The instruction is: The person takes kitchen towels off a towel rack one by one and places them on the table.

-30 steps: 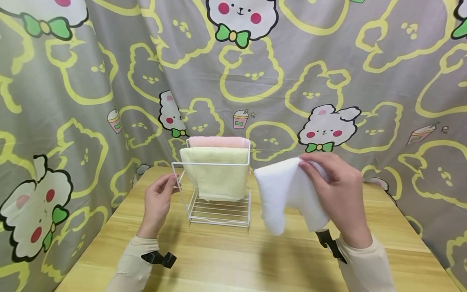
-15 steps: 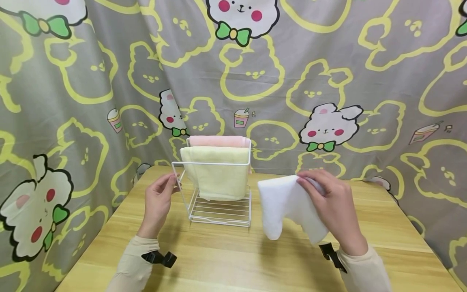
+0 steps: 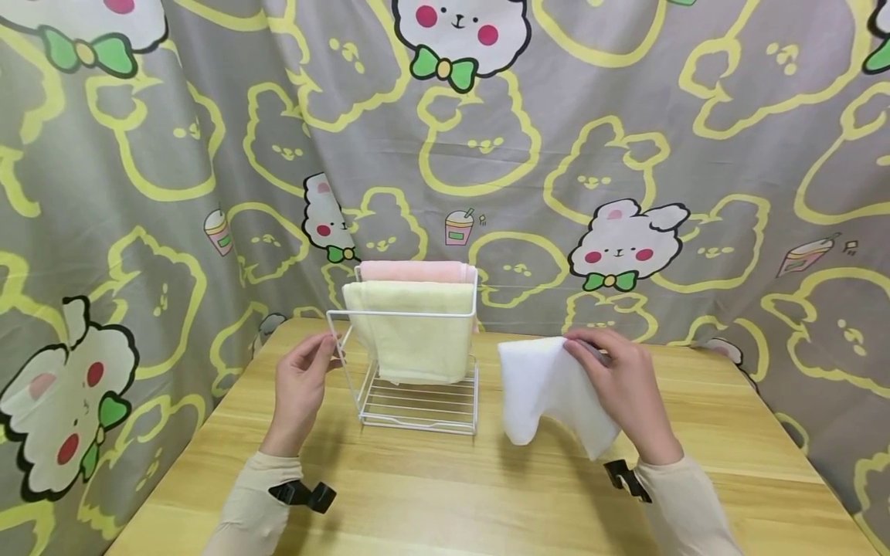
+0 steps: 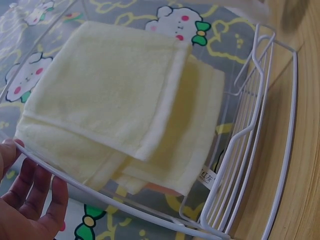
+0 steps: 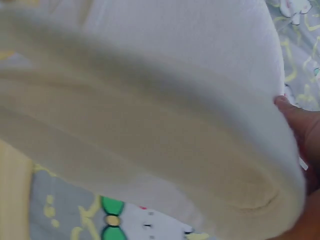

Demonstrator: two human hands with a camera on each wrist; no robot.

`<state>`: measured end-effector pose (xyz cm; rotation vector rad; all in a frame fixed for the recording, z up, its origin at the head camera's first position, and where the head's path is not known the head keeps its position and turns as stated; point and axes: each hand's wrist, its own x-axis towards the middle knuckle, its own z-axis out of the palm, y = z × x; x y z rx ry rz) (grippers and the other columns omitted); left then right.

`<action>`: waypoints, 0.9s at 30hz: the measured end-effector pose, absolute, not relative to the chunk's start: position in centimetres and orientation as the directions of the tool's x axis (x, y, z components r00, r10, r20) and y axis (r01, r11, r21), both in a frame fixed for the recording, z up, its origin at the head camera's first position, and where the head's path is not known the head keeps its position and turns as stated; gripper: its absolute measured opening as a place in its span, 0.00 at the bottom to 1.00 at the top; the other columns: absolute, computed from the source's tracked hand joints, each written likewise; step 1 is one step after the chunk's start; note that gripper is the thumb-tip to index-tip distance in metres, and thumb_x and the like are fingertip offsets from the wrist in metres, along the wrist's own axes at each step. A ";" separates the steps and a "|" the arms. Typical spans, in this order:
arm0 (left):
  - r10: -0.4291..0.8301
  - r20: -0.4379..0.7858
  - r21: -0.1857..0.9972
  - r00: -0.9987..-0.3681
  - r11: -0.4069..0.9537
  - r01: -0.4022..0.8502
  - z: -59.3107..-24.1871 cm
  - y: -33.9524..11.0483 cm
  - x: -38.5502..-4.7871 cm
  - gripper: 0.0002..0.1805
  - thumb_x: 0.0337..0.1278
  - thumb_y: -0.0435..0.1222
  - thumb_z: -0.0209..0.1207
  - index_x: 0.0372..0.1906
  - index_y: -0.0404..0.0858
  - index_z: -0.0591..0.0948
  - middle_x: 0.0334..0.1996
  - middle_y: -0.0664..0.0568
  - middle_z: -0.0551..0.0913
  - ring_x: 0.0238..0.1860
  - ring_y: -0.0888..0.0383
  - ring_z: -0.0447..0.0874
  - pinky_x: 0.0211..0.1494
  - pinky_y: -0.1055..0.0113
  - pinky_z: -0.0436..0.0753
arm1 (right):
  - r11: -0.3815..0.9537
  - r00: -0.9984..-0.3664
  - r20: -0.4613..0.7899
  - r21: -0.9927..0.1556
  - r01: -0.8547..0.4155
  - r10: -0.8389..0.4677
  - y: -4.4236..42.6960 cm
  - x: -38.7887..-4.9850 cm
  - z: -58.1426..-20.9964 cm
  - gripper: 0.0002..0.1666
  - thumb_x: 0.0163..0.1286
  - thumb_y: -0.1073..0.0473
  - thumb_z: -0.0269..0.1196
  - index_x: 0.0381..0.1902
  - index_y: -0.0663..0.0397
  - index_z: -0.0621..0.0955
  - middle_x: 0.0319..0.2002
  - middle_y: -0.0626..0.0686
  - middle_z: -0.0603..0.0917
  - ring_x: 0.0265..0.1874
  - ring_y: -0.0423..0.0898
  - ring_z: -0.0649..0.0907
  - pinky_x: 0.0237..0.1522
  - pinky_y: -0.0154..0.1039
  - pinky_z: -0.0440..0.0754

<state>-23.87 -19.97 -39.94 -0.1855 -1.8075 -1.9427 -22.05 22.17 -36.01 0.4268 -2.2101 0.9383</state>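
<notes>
Likely hanging up white cloth (image 3: 522, 386), pinching it with right hand (image 3: 622, 382) right of middle, gripping rack (image 3: 476, 401) with left hand (image 3: 299, 386), maybe needing a lift leftward next.

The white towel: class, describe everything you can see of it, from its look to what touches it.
The white towel looks like soft, thick, fluffy cloth, plain white in the head view. It is folded, with rounded folds showing in the right wrist view, where it is partly blurred. The right hand pinches it at the top, so it droops in two flaps with an arched gap between. It hangs over the wooden table, to the right of the wire rack and apart from it.
</notes>
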 end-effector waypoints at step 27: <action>-0.262 0.403 0.908 -0.877 -0.005 0.418 -40.0 -19.9 -23.9 0.10 0.73 0.31 0.58 0.48 0.28 0.85 0.35 0.53 0.86 0.36 0.57 0.86 0.46 0.67 0.90 | 0.745 -0.905 0.416 -0.575 -0.339 -0.091 23.5 -31.1 -38.7 0.13 0.75 0.56 0.65 0.49 0.58 0.88 0.44 0.59 0.90 0.45 0.57 0.87 0.50 0.55 0.85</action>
